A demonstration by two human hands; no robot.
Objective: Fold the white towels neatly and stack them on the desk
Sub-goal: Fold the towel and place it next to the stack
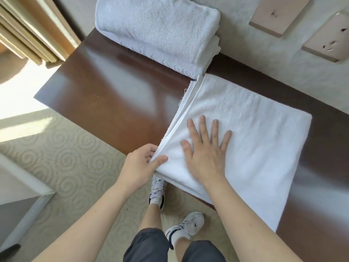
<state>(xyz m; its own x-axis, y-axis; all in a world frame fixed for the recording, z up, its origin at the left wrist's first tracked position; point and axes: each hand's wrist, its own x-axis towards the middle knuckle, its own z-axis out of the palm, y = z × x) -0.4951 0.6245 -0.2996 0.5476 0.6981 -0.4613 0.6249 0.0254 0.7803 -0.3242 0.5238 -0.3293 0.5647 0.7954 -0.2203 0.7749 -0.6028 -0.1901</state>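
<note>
A white towel lies folded flat on the dark wooden desk, its near edge hanging slightly over the desk's front. My right hand presses flat on the towel's near left part, fingers spread and straight. My left hand pinches the towel's near left corner between thumb and fingers at the desk edge. A stack of folded white towels sits at the back of the desk against the wall.
Two wall sockets are on the wall behind the desk at the right. Curtains hang at the upper left. Patterned carpet lies below, with my feet by the desk edge. A white furniture edge stands at the left.
</note>
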